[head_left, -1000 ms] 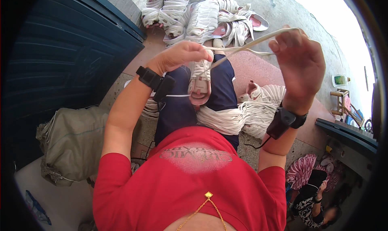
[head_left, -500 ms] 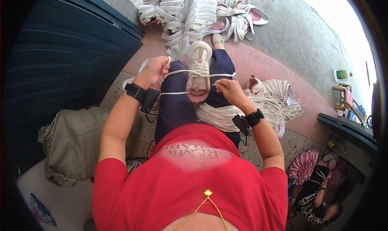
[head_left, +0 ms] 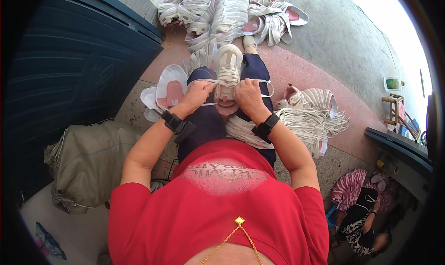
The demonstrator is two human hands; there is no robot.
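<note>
A cream sneaker (head_left: 228,56) with a pale pink lining rests between my knees, its toe pointing away from me. White shoelace (head_left: 223,83) runs through its eyelets and loops out to both sides. At the shoe's left edge, my left hand (head_left: 199,92) is closed, pinching the lace near the tongue. My right hand (head_left: 251,97) is closed at the right edge, fingers curled over the lace, with a loop sticking out beyond it. The fingertips of my right hand are partly hidden. A thick bundle of white laces (head_left: 248,131) lies across my right thigh.
Stacked white shoe uppers (head_left: 229,14) are heaped beyond my feet. More uppers (head_left: 171,86) sit left of my knee, others (head_left: 315,100) to the right. A dark blue door (head_left: 83,79) and a drab sack (head_left: 92,163) stand at left. Another person (head_left: 364,223) sits at lower right.
Both hands have moved inward to the shoe from wider apart, the right one most plainly leftward. The stretched lace ends are now drawn together over the shoe's throat.
</note>
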